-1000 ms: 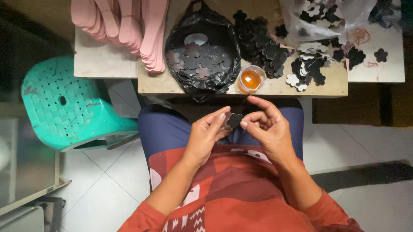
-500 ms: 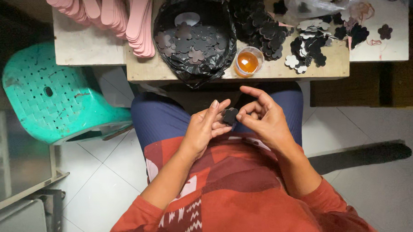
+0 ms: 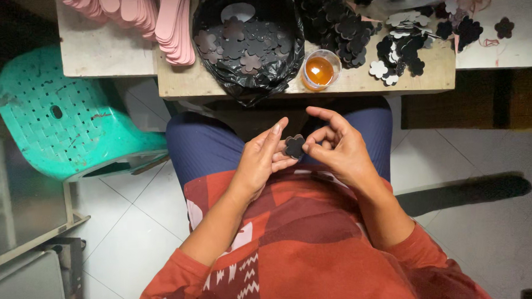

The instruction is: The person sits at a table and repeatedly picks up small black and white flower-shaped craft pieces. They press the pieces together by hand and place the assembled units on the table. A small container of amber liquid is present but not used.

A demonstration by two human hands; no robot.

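Both hands have dropped slightly toward my lap; my left hand [image 3: 260, 161] and right hand [image 3: 336, 147] pinch one dark flower cutout [image 3: 294, 146] between fingertips, below the tabletop [image 3: 216, 83], for close handling.

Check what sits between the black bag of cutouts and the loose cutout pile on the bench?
Head view: a small clear cup of orange liquid stands between the black bag and the loose cutout pile, near the bench's front edge.

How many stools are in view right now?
1: a green plastic stool on the floor, left of the person, beside the table. Others may sit outside the frame.
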